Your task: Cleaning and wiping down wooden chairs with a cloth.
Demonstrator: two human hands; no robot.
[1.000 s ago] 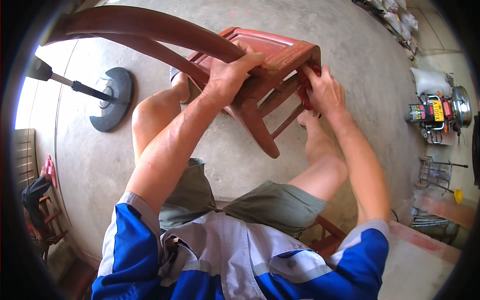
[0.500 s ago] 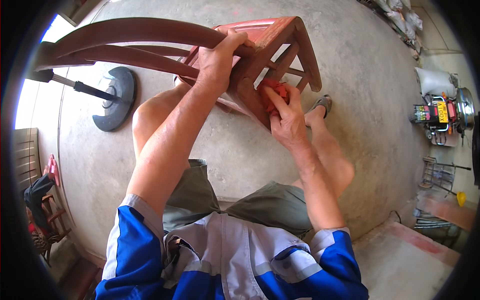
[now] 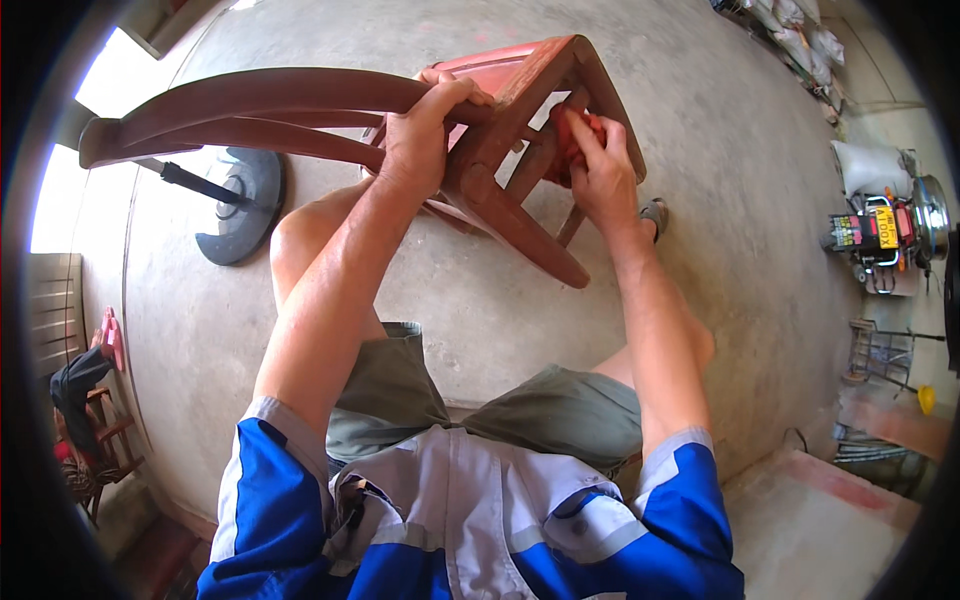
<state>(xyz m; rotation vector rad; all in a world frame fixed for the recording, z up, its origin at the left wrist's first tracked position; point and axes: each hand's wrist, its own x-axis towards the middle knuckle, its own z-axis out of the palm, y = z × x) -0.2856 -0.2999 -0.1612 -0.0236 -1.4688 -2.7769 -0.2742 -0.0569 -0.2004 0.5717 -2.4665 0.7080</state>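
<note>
A reddish-brown wooden chair point(image 3: 270, 95) lies tipped over in front of me, its curved back pointing left and its legs to the right. My left hand point(image 3: 420, 130) is wrapped round the back post close to the seat. In my right hand point(image 3: 600, 170) is a red cloth point(image 3: 570, 145), bunched up and pressed against the rails between the chair's legs. Part of the cloth is hidden under my fingers. The near leg point(image 3: 530, 240) sticks out toward me below that hand. Worn, paler wood shows along the seat edge point(image 3: 540, 70).
A dark round base with a pole point(image 3: 240, 205) stands on the concrete floor point(image 3: 480, 330) left of the chair. At the far left is a small wooden chair with dark clothing point(image 3: 80, 385). A motorbike point(image 3: 885, 225) and stacked sacks point(image 3: 800, 40) line the right side.
My right hand has moved the red cloth up and right, off the near leg and onto the rails farther in. The chair has shifted slightly, its back end now lower in view.
</note>
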